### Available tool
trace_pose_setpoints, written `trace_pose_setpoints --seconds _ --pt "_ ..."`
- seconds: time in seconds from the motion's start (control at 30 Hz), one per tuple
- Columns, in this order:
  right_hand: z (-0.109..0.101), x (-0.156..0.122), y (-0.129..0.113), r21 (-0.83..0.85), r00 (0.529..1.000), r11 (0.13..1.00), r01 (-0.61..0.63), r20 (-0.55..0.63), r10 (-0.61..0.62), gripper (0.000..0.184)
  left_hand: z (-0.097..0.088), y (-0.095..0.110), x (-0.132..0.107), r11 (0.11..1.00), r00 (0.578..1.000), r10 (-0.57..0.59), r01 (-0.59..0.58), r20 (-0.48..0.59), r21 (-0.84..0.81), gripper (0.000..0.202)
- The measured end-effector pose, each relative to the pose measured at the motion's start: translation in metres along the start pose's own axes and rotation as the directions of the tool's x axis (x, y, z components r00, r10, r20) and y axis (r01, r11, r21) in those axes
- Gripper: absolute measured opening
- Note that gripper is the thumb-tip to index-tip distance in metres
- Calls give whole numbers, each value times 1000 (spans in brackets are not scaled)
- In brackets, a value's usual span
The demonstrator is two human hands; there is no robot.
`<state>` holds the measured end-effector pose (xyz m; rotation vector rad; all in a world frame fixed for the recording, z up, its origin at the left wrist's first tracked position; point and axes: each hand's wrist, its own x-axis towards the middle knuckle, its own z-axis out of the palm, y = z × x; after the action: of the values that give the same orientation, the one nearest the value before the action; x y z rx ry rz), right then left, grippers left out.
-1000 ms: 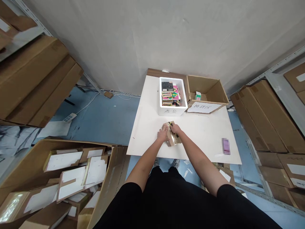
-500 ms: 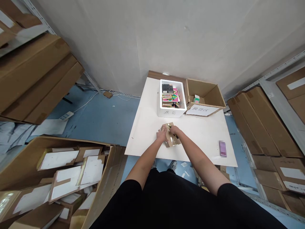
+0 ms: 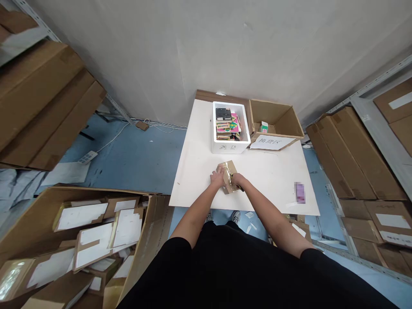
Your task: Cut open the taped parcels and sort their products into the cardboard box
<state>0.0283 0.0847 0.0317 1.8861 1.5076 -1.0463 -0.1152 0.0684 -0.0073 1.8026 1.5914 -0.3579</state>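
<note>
Fingers spread, the left hand rests on the left part of the small taped carton, which lies on the white table before the foam box; too light a hold could let it twist. Farther right, the right hand curls around a mostly hidden dark tool: with the 2 hands so near, a slip on glossy tape could hurt the left fingers.

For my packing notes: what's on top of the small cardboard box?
Shiny tape, with the left hand on the small cardboard box and the right hand over it gripping a dark tool; surface beneath them is hidden.
</note>
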Motion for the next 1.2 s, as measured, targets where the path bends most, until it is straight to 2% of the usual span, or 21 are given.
trace_pose_setpoints --seconds 0.23,0.37,0.6,0.67,0.8,0.87,0.97,1.1,1.2 --pt "33 -14 31 219 1000 976 10 1 -10 38 8 -1 9 999 999 -35 35 18 25 144" --pt "52 -27 49 324 1000 946 3 -24 5 35 11 -1 12 999 999 -32 32 7 35 144" --pt "74 -59 89 198 1000 980 -29 18 26 15 6 0 9 998 999 -38 37 11 43 143" --pt "76 -63 106 191 998 981 -12 -51 22 18 7 1 6 999 999 -32 33 -15 31 138" --pt "72 -49 129 305 943 952 -13 -312 113 34 21 15 -1 998 995 -61 63 -78 22 122" --pt "65 -33 135 396 927 918 -39 -328 181 43 30 30 -5 995 990 -90 94 -109 31 117" --pt "51 -6 141 495 931 868 -51 -291 221 50 44 58 -12 988 978 -144 151 -152 35 113" --pt "25 23 155 534 923 845 -15 -317 217 52 67 93 -25 976 968 -204 213 -148 48 108" --pt "4 37 168 544 912 839 -2 -344 225 57 87 113 -36 967 964 -227 240 -138 83 107"
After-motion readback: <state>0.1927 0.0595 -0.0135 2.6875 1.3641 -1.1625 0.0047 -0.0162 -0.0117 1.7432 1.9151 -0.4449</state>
